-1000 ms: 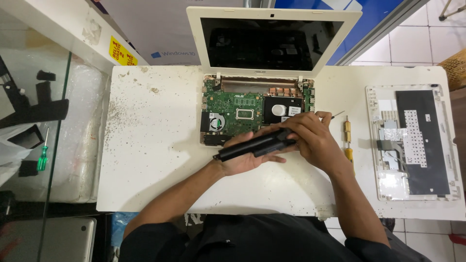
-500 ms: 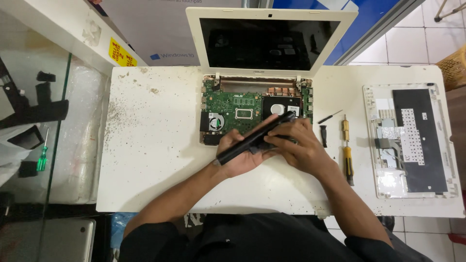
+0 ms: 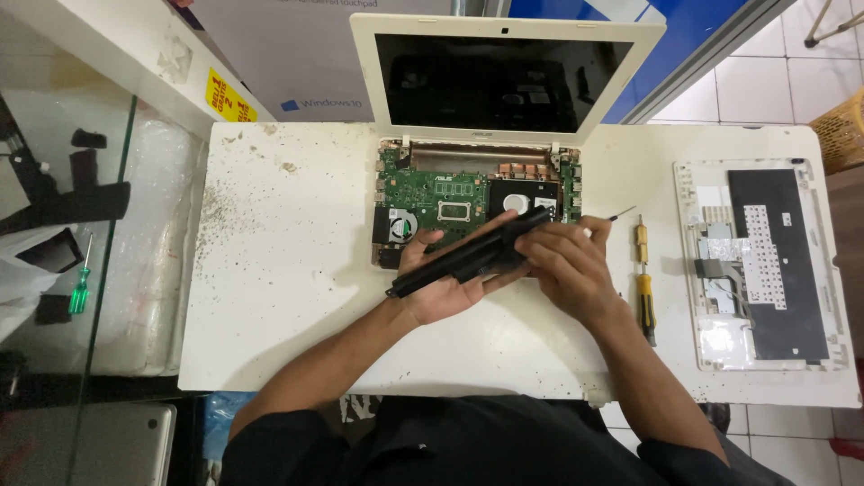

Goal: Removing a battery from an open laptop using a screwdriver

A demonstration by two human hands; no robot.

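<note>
Both hands, left hand [image 3: 441,288] and right hand [image 3: 567,265], have fingers clamped on a long black laptop battery [image 3: 468,256] above the opened laptop [image 3: 432,189].

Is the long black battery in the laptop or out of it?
Out: both hands hold the battery above the open laptop.

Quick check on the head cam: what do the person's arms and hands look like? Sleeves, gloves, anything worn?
Both hands are bare: no gloves on the left hand or the right hand, and no ring or watch shows. The forearms are uncovered up to about the elbow. A dark, black-looking top covers the torso and upper arms. No cables or markings on the arms.
</note>
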